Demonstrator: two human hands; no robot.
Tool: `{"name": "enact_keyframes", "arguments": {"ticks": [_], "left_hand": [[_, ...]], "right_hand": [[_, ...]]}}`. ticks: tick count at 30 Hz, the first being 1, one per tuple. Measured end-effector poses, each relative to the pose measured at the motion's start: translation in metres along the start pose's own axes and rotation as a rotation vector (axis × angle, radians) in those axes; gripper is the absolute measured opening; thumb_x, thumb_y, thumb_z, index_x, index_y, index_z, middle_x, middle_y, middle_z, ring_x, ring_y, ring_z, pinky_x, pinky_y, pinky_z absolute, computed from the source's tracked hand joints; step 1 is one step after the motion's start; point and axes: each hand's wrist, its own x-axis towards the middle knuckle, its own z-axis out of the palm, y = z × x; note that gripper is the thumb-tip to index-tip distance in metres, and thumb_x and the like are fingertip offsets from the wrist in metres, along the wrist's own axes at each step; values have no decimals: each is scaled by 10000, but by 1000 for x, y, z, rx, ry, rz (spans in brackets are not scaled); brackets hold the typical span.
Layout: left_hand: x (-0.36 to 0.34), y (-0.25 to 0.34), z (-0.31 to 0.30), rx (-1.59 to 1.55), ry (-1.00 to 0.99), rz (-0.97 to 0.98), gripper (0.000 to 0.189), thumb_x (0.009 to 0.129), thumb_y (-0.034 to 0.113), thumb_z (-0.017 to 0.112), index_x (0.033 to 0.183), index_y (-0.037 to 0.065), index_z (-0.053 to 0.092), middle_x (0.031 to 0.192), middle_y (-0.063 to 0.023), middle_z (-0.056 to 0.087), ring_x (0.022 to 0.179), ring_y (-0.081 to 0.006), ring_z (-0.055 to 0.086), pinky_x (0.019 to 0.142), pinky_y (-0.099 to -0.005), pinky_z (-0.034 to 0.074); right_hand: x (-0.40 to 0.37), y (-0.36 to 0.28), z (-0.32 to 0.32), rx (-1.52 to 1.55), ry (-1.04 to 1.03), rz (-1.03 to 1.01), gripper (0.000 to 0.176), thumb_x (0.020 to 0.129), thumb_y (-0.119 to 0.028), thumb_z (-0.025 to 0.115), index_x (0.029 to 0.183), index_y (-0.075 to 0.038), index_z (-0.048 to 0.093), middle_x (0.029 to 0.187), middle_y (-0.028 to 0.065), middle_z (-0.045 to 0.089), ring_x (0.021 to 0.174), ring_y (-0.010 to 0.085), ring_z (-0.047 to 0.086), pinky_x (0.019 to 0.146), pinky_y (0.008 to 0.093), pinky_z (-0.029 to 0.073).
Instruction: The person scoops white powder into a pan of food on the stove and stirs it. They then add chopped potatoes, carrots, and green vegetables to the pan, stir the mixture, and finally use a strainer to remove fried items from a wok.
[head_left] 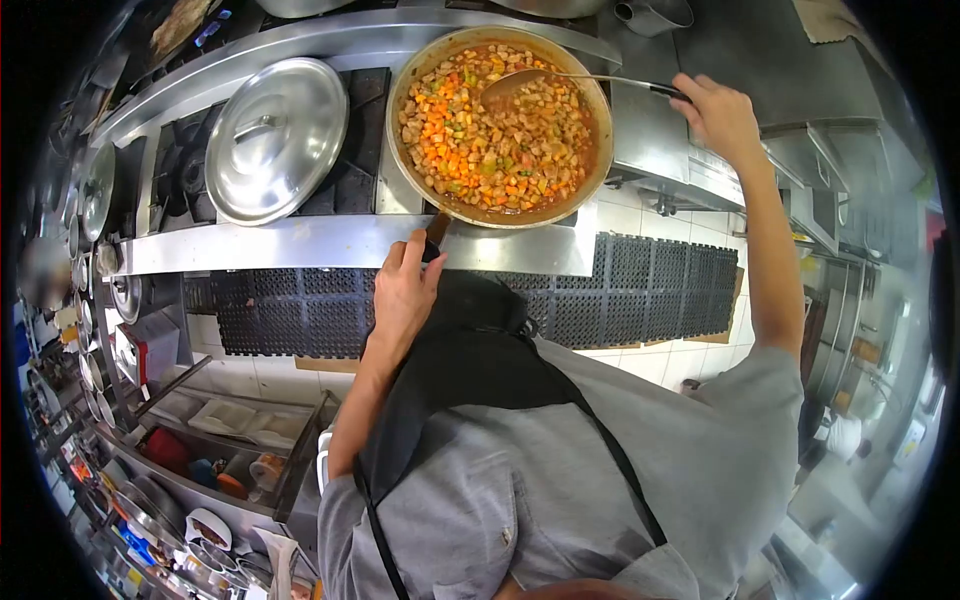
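Note:
A wide, deep pan (398, 165) on the stove holds a chunky stew (480, 140) of diced carrot, meat and green bits in reddish sauce. My right hand (718, 112) grips the black end of a long metal cooking spoon (600, 77), reaching in from the right. Its bowl lies in the stew, near the pan's far side. On the near side, my left hand (405, 285) has its fingers closed on a short dark handle (437, 232) at the pan's rim. Part of that handle is hidden by the fingers.
Left of the pan, a large domed metal lid (277, 140) covers part of the burners. A steel ledge (330, 243) runs along the stove front, with black rubber mats (650, 285) on the floor below. Open drawers (225, 440) with containers stand at lower left.

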Motion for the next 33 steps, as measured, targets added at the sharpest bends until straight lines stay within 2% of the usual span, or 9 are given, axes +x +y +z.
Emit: {"name": "enact_keyframes", "arguments": {"ticks": [3, 5, 8, 15, 17, 18, 23, 28, 33], "left_hand": [[1, -4, -2, -17, -3, 13, 402, 806, 104, 732, 1148, -12, 556, 755, -164, 556, 557, -291, 562, 513, -397, 461], [2, -8, -2, 15, -4, 67, 398, 802, 132, 740, 1131, -10, 566, 759, -157, 570, 565, -290, 579, 518, -400, 469], [3, -10, -4, 23, -12, 78, 398, 798, 159, 742, 1118, 1, 566, 762, -158, 584, 590, -311, 599, 530, -414, 480], [10, -26, -4, 25, -67, 181, 302, 794, 192, 728, 980, 32, 551, 735, -156, 600, 615, -361, 610, 546, -451, 496], [11, -28, -2, 25, -77, 169, 279, 801, 215, 710, 910, 46, 517, 733, -155, 608, 622, -367, 618, 550, -462, 506], [12, -28, -2, 12, -76, 175, 279, 801, 215, 710, 910, 46, 517, 733, -155, 608, 622, -367, 618, 550, -462, 506], [14, -33, -2, -2, -96, 215, 299, 808, 246, 700, 877, 52, 483, 736, -163, 616, 632, -388, 619, 551, -476, 506], [17, -36, -4, -17, -145, 269, 297, 816, 249, 692, 909, 55, 487, 734, -168, 611, 634, -390, 624, 545, -479, 509], [21, -40, -4, -11, -187, 316, 300, 818, 248, 687, 945, 57, 494, 742, -166, 610, 635, -387, 631, 542, -476, 516]], "right_hand": [[38, -32, -15, -135, 66, -25, 196, 837, -244, 614, 1024, -189, 596, 739, 67, 612, 695, 287, 640, 572, 391, 505], [63, -61, -25, -251, 213, -237, 157, 803, -196, 603, 950, -142, 609, 699, 66, 609, 663, 260, 643, 558, 386, 501], [98, -117, -50, -386, 214, -337, 337, 769, -180, 596, 1106, -185, 580, 767, 49, 589, 699, 224, 634, 591, 354, 509], [93, -226, -37, -600, 55, -551, 289, 806, -170, 571, 1070, -55, 594, 726, 53, 577, 619, 189, 615, 554, 305, 485], [75, -224, -37, -606, -18, -562, 190, 783, -172, 588, 867, -3, 612, 686, 58, 610, 654, 203, 640, 554, 301, 502], [68, -222, -42, -617, -27, -560, 190, 783, -172, 588, 867, -3, 612, 686, 58, 610, 654, 203, 640, 554, 301, 502], [31, -198, -68, -617, -138, -352, 292, 776, -161, 600, 1027, -13, 601, 736, 76, 609, 688, 219, 650, 572, 303, 518], [-18, -185, -100, -620, -201, -150, 314, 779, -145, 603, 1077, -50, 586, 758, 98, 618, 704, 243, 668, 563, 317, 533], [-80, -187, -120, -465, -343, 201, 453, 788, -89, 593, 1235, -145, 543, 803, 114, 634, 675, 249, 678, 563, 354, 543]]}}
